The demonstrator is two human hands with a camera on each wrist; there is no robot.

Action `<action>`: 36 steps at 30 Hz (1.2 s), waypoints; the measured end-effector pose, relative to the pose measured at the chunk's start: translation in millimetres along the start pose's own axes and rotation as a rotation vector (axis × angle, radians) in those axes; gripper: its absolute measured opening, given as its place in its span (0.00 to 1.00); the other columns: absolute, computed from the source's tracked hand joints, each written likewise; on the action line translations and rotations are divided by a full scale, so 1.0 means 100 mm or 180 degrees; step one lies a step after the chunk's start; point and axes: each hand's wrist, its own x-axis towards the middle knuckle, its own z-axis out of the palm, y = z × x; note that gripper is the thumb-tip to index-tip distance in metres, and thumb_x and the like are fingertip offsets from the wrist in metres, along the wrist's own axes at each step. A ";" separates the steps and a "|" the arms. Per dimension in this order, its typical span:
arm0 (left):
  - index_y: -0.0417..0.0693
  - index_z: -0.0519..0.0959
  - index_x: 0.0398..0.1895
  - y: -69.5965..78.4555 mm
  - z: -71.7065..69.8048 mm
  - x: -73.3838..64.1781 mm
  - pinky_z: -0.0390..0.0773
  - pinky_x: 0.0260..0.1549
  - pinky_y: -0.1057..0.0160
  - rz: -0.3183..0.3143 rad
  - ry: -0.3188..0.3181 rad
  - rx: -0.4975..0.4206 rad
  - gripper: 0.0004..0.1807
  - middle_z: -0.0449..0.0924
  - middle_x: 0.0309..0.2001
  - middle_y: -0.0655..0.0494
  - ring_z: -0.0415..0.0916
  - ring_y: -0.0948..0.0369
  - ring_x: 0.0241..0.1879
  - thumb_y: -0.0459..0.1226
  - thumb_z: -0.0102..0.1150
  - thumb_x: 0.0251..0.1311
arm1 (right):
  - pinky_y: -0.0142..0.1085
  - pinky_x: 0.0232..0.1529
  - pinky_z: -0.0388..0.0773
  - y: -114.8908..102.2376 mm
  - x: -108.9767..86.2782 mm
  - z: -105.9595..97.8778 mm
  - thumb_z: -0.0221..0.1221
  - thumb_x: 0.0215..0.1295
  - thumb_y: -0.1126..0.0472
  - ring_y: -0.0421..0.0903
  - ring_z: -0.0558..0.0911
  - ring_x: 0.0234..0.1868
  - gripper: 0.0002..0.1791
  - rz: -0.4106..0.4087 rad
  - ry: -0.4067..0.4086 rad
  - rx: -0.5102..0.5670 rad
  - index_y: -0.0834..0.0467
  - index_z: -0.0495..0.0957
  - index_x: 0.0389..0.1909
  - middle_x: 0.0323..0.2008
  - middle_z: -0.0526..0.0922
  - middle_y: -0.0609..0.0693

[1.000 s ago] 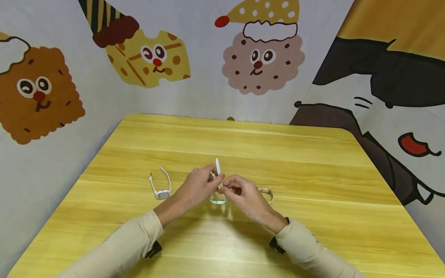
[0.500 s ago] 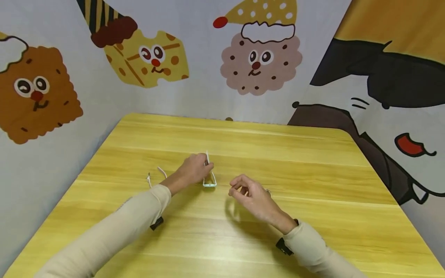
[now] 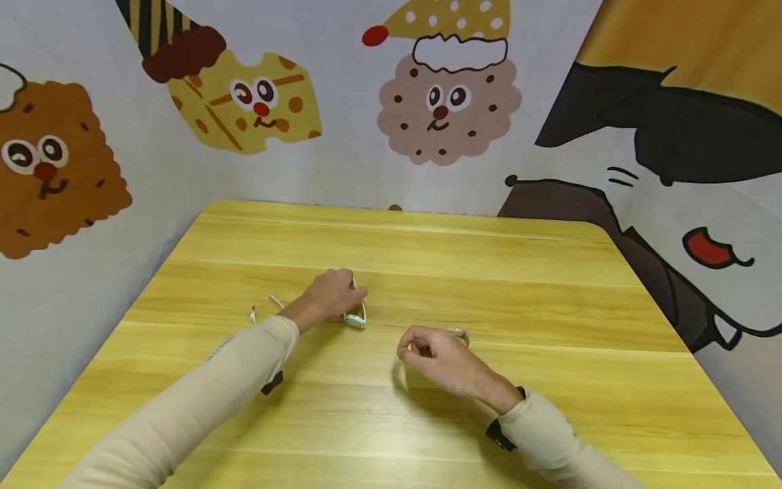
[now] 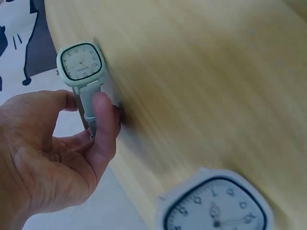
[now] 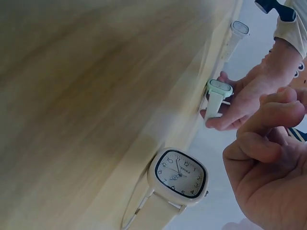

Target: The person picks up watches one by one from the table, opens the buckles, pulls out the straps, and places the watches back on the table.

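In the left wrist view, my left hand (image 4: 57,153) grips the strap of a mint-green wristwatch (image 4: 81,62), its square dial turned up. The head view has this left hand (image 3: 330,292) left of the table's middle, with the mint case low over the wood. My right hand (image 3: 449,360) hovers with loosely curled fingers and holds nothing. Just behind it, partly covered, is a cream wristwatch (image 3: 464,335), whose dial shows plainly in the right wrist view. Left of my left hand stands a white wristwatch (image 4: 216,206); my forearm covers most of it in the head view.
All three watches are on or over a wood-grain table (image 3: 391,421). Behind it hangs a pale cloth (image 3: 342,170) printed with cartoon biscuits and cheese, which runs along the table's far edge.
Both hands were together on the mint watch; the right hand let go and drew to the right. The left hand carried the watch left and lowered it toward the table.
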 end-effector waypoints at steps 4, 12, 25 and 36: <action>0.43 0.75 0.27 -0.04 0.01 0.00 0.63 0.12 0.68 0.0076 0.0165 0.0385 0.22 0.69 0.17 0.56 0.61 0.65 0.13 0.50 0.50 0.74 | 0.28 0.21 0.64 -0.01 0.00 0.01 0.56 0.76 0.59 0.36 0.66 0.21 0.08 0.0004 -0.0062 0.0038 0.59 0.81 0.41 0.21 0.72 0.43; 0.43 0.78 0.31 -0.09 -0.04 -0.08 0.63 0.15 0.65 0.0092 0.0075 0.0566 0.24 0.68 0.19 0.56 0.60 0.63 0.15 0.45 0.38 0.80 | 0.29 0.22 0.65 -0.02 0.01 0.00 0.56 0.77 0.57 0.36 0.67 0.22 0.09 -0.0014 -0.0053 -0.0048 0.57 0.81 0.41 0.23 0.73 0.43; 0.45 0.73 0.42 -0.19 -0.08 -0.25 0.69 0.17 0.63 0.0286 -0.0054 0.0754 0.06 0.74 0.23 0.55 0.68 0.60 0.20 0.37 0.46 0.71 | 0.33 0.29 0.74 0.00 0.01 -0.03 0.57 0.76 0.56 0.43 0.75 0.30 0.09 0.0031 0.0039 -0.0272 0.56 0.82 0.42 0.30 0.80 0.49; 0.43 0.74 0.59 -0.25 -0.12 -0.32 0.62 0.14 0.66 0.0262 0.0017 0.0545 0.20 0.73 0.22 0.57 0.61 0.63 0.16 0.43 0.46 0.71 | 0.33 0.24 0.69 0.01 -0.08 -0.19 0.52 0.80 0.53 0.41 0.71 0.25 0.13 0.0169 -0.0021 -0.0373 0.56 0.81 0.44 0.27 0.76 0.47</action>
